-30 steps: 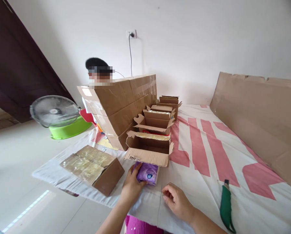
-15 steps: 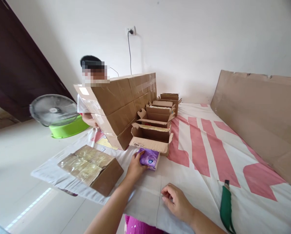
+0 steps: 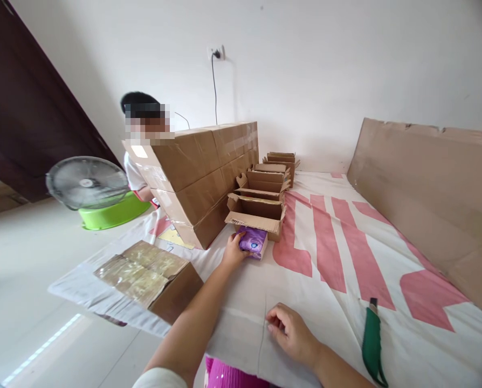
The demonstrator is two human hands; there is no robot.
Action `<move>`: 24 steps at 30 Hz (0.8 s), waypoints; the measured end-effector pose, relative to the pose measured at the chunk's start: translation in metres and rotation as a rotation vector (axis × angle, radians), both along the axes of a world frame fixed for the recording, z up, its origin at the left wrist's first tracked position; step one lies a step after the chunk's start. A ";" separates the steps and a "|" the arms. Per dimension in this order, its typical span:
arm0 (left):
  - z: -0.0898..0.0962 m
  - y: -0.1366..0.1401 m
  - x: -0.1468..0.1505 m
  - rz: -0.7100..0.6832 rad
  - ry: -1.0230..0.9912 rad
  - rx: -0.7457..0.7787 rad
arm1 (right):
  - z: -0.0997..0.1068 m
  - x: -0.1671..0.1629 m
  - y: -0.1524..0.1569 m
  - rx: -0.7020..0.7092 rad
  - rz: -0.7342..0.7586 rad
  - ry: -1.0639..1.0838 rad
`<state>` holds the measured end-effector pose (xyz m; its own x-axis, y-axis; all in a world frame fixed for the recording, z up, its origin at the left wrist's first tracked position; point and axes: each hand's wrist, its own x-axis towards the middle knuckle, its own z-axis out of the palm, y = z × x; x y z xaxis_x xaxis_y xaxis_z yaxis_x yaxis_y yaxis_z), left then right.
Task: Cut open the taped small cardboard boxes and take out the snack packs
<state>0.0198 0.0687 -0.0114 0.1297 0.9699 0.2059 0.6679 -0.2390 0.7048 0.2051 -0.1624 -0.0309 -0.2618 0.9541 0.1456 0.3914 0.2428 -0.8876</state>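
Observation:
My left hand (image 3: 233, 252) grips the left side of a purple tissue pack (image 3: 254, 242) that lies on the cloth. The pack's far edge meets the front of the nearest open carton (image 3: 258, 214), under its hanging flap. Behind that carton, several more open cartons (image 3: 265, 180) stand in a row toward the wall. My right hand (image 3: 289, 330) rests on the cloth near the front edge, fingers curled in, with nothing visible in them. To its right lies a box cutter with a green handle (image 3: 372, 339).
Taped boxes (image 3: 196, 172) form a stacked wall left of the row. A separate taped box (image 3: 144, 275) sits at the front left. A cardboard sheet (image 3: 427, 188) stands on the right. Behind the stack is another person (image 3: 133, 172), near a fan (image 3: 86, 182) and green tub (image 3: 111, 213).
My left hand has moved away from me with the tissue pack, and the nearest open carton has slid back toward the one behind. My right hand stays put. The other person has shifted left.

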 end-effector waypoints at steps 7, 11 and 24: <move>-0.005 0.011 0.009 0.035 -0.018 0.008 | 0.003 0.000 0.003 -0.030 -0.027 0.024; -0.011 -0.001 0.013 0.091 -0.062 0.035 | 0.005 0.001 0.004 -0.048 -0.039 0.055; -0.025 -0.088 0.011 0.032 -0.177 -0.131 | -0.006 0.010 0.004 -0.110 -0.034 0.110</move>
